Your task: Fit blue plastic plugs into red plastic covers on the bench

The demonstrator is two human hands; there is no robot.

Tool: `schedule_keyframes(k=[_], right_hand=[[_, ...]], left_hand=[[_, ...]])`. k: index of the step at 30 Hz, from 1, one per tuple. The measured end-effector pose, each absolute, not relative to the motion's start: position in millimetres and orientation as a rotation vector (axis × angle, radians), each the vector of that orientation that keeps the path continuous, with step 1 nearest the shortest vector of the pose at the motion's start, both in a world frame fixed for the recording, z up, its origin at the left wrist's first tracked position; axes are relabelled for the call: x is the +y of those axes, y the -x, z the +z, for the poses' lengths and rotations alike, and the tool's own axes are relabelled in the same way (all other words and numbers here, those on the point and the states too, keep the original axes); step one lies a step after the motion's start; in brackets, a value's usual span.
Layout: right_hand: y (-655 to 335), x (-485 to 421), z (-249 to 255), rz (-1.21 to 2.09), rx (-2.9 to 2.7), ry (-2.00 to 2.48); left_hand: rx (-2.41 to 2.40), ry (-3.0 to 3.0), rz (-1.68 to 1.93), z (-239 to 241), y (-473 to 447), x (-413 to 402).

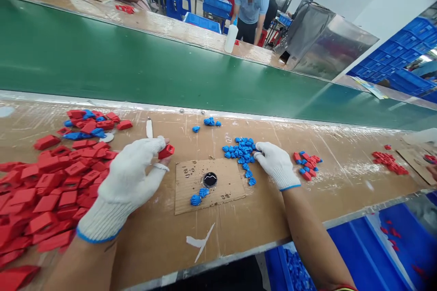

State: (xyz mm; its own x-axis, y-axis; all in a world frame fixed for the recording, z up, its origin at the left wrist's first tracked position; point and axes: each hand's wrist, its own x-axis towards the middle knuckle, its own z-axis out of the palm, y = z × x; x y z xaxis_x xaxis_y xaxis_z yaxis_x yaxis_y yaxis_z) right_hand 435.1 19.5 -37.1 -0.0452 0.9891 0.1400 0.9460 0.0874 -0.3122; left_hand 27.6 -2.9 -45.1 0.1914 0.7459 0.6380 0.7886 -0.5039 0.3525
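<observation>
My left hand (131, 173), in a white knit glove, pinches a small red plastic housing (166, 150) between thumb and fingers above the bench. A big heap of the same red housings (51, 182) lies to its left. My right hand (276, 163), also gloved, rests at the right side of a pile of small blue parts (241, 151), its fingertips closed on them. Between the hands lies a cardboard pad (205, 184) with a black round disc (209, 179) and two blue parts (199, 196) on it.
Assembled red-and-blue pieces (307, 163) sit right of my right hand; more red parts (389, 161) lie further right. A green conveyor belt (136, 63) runs behind the bench. Blue bins (358, 250) stand below the front edge. A white bottle (231, 38) and other people are beyond the belt.
</observation>
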Motion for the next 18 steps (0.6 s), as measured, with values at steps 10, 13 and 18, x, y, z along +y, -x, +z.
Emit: schedule_keyframes(k=[10,13,18], right_hand=[[-417,-26,-22,0.413,-2.030,1.480],[-373,-27,1,0.492,-2.323,1.080],[-322,-11,14,0.485,-2.592,0.872]], left_hand=[[-1.435,2.490,-1.310,-40,-42,-6],[-1.424,2.510,-1.283,-39,-45,-7],[-1.436,2.528,-1.289,-40,-43,-7]])
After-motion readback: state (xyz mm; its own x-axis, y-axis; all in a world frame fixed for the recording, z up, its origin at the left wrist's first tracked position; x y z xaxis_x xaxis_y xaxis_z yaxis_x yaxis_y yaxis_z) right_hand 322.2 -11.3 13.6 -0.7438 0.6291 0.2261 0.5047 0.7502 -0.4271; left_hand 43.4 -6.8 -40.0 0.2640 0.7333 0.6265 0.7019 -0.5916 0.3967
